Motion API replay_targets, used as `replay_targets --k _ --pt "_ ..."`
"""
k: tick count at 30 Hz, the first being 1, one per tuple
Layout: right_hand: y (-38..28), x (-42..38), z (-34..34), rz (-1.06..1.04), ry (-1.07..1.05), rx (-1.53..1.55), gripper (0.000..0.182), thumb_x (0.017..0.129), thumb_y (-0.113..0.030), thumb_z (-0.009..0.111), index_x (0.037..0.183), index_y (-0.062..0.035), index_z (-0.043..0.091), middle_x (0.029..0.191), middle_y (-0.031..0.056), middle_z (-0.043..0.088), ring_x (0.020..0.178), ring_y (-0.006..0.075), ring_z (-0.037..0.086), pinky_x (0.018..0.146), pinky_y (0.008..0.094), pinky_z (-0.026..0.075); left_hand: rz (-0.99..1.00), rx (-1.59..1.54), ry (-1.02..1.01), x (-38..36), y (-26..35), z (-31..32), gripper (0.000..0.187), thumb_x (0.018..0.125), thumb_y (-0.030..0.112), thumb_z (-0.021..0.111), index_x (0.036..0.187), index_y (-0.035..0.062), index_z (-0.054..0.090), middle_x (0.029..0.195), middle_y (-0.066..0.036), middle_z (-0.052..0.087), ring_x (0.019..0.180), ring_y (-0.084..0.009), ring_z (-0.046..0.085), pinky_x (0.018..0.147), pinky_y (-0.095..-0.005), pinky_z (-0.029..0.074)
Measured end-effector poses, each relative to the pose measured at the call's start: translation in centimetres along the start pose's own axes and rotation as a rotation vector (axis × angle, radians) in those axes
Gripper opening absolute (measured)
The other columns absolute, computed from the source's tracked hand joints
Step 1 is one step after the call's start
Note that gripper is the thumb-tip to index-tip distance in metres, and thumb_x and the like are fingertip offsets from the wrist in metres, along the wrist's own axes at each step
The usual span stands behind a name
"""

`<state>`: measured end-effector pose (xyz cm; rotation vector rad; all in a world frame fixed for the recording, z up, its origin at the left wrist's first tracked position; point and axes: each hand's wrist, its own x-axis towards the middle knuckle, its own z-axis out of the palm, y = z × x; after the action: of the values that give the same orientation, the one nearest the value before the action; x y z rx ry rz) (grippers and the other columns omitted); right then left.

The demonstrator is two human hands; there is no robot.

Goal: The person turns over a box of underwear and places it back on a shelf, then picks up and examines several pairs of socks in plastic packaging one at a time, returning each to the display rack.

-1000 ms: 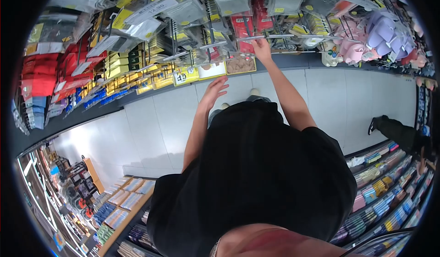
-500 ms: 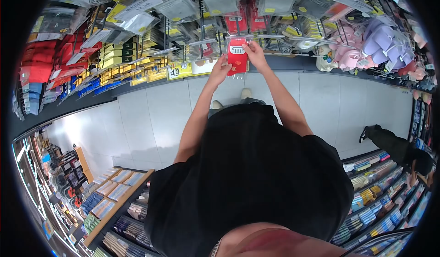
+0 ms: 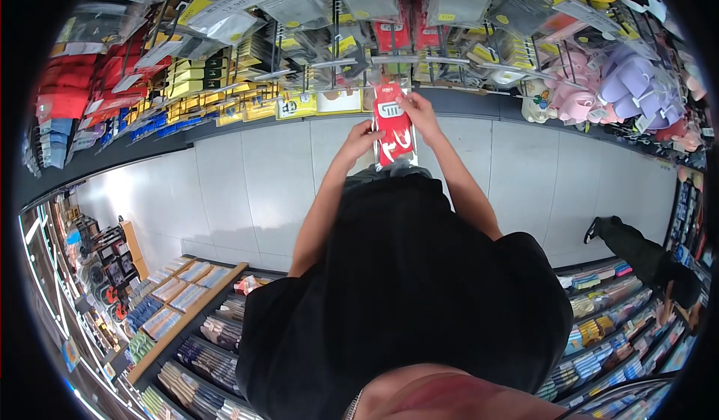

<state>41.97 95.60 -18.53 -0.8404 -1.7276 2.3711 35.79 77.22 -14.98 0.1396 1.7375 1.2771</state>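
Observation:
Between my two hands is a flat red pack [image 3: 395, 139] in clear plastic, with a pale label near its top and white markings lower down. My left hand [image 3: 358, 144] is closed on its left edge, thumb across the front. On the upper right side, my right hand [image 3: 421, 116] grips the same pack with bent fingers. Its contents are not clear to me. Just beyond its top, similar red packs [image 3: 391, 36] hang on the rack.
Hooks with yellow-tagged clear packs [image 3: 367, 0] fill the rack ahead. Pink slippers or similar soft items [image 3: 580, 98] and purple ones [image 3: 636, 83] hang at right. Behind me are shelves of folded goods [image 3: 191, 300]. Another person [image 3: 636, 248] is at the right.
Both hands have drawn the red pack back from the rack toward my body. More of its lower part shows now, with white markings on it.

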Motion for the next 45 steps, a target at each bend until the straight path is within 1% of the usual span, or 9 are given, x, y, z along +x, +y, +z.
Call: replay_targets --k 5,12,19,22,26,30,32,37,45 --pt "-3.3 -3.7 3.3 0.074 -0.005 0.153 0.024 0.088 -0.023 0.066 0.099 -0.0025 0.061 0.085 0.0036 0.066 0.075 0.007 0.06 0.064 0.0215 0.046 0.038 -0.209 -0.108 -3.8 0.6 0.2 0.035 0.093 0.026 0.06 0.118 0.0017 0.056 0.107 -0.007 0.064 0.092 -0.0129 0.062 0.079 -0.029 0.052" --pt "-8.7 -7.8 6.0 -0.048 0.001 0.233 0.024 0.09 -0.021 0.064 0.105 -0.0027 0.061 0.083 -0.0006 0.064 0.071 0.0057 0.057 0.069 0.0221 0.047 0.168 -0.357 -0.09 -7.2 3.7 -0.7 0.028 0.093 0.024 0.059 0.112 0.0035 0.059 0.097 -0.005 0.067 0.084 -0.0102 0.064 0.071 -0.0272 0.054" --pt "-7.3 -9.9 8.2 -0.254 0.203 0.015 0.058 0.086 -0.022 0.068 0.134 -0.0037 0.042 0.127 0.0107 0.047 0.115 0.0161 0.048 0.09 0.0313 0.046 0.503 0.079 0.174 -8.2 5.3 -0.6 0.028 0.092 0.019 0.059 0.112 -0.0006 0.059 0.088 -0.009 0.069 0.072 -0.0172 0.067 0.063 -0.0298 0.053" --pt "-8.0 -11.5 9.4 -0.294 0.003 0.051 0.067 0.086 -0.022 0.069 0.14 -0.0017 0.036 0.128 0.0116 0.047 0.113 0.0166 0.049 0.091 0.0315 0.045 0.534 0.518 0.368 -10.0 7.3 0.5 0.039 0.085 0.018 0.066 0.118 0.0006 0.057 0.079 -0.01 0.069 0.063 -0.0243 0.067 0.063 -0.0322 0.053" --pt "-9.1 -12.0 8.1 -0.13 -0.08 0.091 0.062 0.091 -0.028 0.062 0.138 0.004 0.037 0.116 0.011 0.058 0.102 0.0145 0.056 0.088 0.0298 0.046 0.684 0.464 0.163 -12.8 9.2 0.8 0.062 0.079 0.025 0.071 0.134 0.0076 0.047 0.104 -0.013 0.063 0.09 -0.0294 0.064 0.066 -0.0346 0.052" --pt "-11.6 -12.3 5.6 0.181 -0.215 0.815 0.046 0.096 -0.029 0.049 0.129 0.0022 0.044 0.118 0.0166 0.059 0.105 0.0254 0.061 0.09 0.0399 0.051 0.653 0.301 0.211 -12.3 8.6 -1.2 0.041 0.082 0.01 0.068 0.122 0.0021 0.058 0.11 -0.008 0.058 0.088 -0.0147 0.06 0.066 -0.0262 0.049" --pt "-11.5 -12.5 5.2 0.147 -0.203 0.796 0.048 0.097 -0.031 0.045 0.132 0.0018 0.04 0.122 0.0182 0.056 0.109 0.0288 0.059 0.094 0.0428 0.048 0.653 0.314 0.252 -11.7 7.7 -1.8 0.03 0.087 0.01 0.064 0.115 -0.0002 0.061 0.11 -0.009 0.06 0.086 -0.0138 0.06 0.064 -0.0258 0.048" --pt "-11.9 -13.3 5.9 0.113 -0.256 0.821 0.045 0.098 -0.029 0.044 0.131 0.0022 0.041 0.122 0.0179 0.056 0.107 0.0266 0.06 0.091 0.0405 0.05 0.381 -0.261 -0.307 -12.2 6.8 -0.9 0.03 0.093 0.012 0.055 0.12 -0.0021 0.055 0.112 -0.012 0.062 0.091 -0.0182 0.063 0.071 -0.03 0.054" --pt "-12.3 -13.3 8.0 0.105 -0.215 0.768 0.043 0.097 -0.025 0.047 0.13 0.0013 0.042 0.121 0.0159 0.057 0.105 0.022 0.061 0.09 0.0351 0.05 0.172 -0.448 -0.357 -13.3 8.1 -0.3 0.031 0.092 0.01 0.056 0.119 -0.0039 0.052 0.106 -0.012 0.065 0.095 -0.0216 0.065 0.077 -0.0364 0.057"
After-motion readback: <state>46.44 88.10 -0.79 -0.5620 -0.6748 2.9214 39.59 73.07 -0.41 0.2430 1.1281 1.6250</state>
